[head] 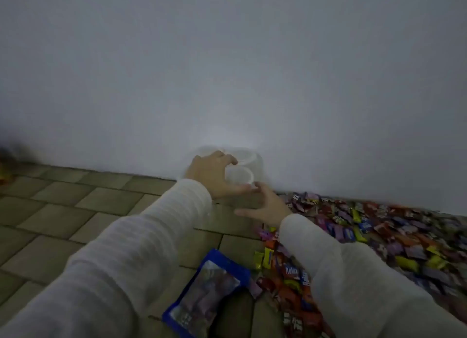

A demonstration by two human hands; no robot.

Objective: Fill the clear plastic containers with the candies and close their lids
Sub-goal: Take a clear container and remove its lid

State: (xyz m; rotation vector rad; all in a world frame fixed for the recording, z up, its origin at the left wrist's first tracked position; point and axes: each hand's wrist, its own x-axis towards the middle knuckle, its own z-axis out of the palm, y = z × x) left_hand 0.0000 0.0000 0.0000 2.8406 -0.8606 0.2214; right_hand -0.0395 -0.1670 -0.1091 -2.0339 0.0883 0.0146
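Several clear plastic containers [246,158] stand on the tiled floor against the white wall, blurred. My left hand [212,173] grips the nearest small round container [239,177], fingers curled round its left side and thumb under it. My right hand [265,206] hovers just below and right of that container with fingers spread, its fingertips close to the rim; whether they touch is unclear. A big heap of wrapped candies [379,234] in many colours covers the floor on the right.
A blue-edged candy bag [207,294] lies on the tiles near the bottom centre. The white wall [227,72] rises straight behind the containers. Brown floor tiles [63,211] stretch out to the left. Something dark and orange sits at the far left edge.
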